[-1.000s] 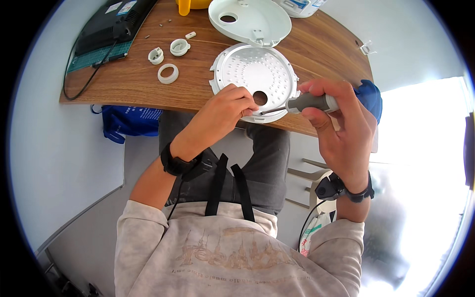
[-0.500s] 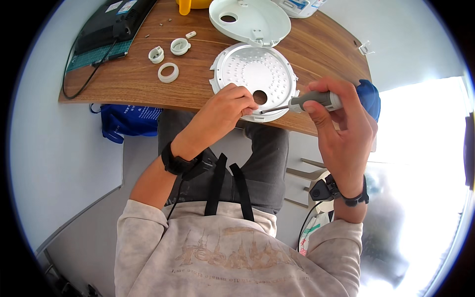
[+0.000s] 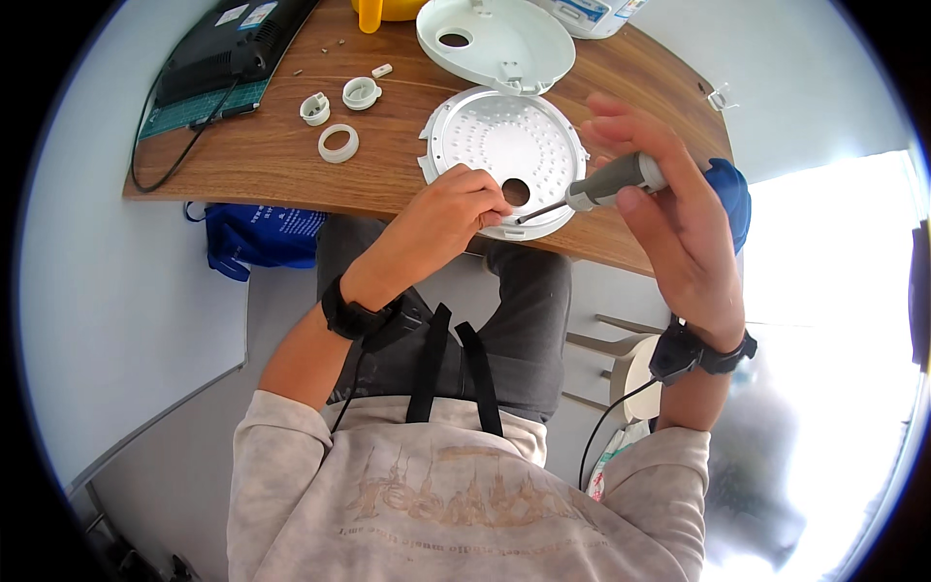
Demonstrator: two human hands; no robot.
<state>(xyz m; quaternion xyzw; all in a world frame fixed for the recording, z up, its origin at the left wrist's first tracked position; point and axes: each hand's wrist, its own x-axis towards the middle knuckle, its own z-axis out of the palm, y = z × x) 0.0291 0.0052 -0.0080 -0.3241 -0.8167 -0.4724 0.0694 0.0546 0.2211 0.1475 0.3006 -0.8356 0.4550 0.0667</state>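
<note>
A round silvery-white disc (image 3: 470, 136) with raised dimples and a hole near its front lies at the table's front edge. Over its near left rim, my left hand (image 3: 448, 211) is closed in a pinch; what its fingertips hold, if anything, is hidden. A grey screwdriver (image 3: 613, 180) slants down leftward, its shaft tip at the disc's front rim, just beside those fingertips. My right hand (image 3: 684, 218) holds the thick handle loosely between thumb and forefinger, other fingers stretched forward. Behind the disc stands a pale green oval cover (image 3: 529, 44) with a round hole, touching or close to it.
On the wooden table (image 3: 252, 165) to the left lie a white ring (image 3: 337, 144), two small white caps (image 3: 362, 93) (image 3: 315, 109) and a small white piece (image 3: 381, 71). A black device (image 3: 208, 63) with a cable rests on a green mat (image 3: 175, 116). A blue bag (image 3: 257, 238) hangs below.
My right hand has opened its grip somewhat, its fingers now reaching forward, and the wrist has shifted right. The screwdriver handle tilts up more. My left hand keeps its pinch at the rim.
</note>
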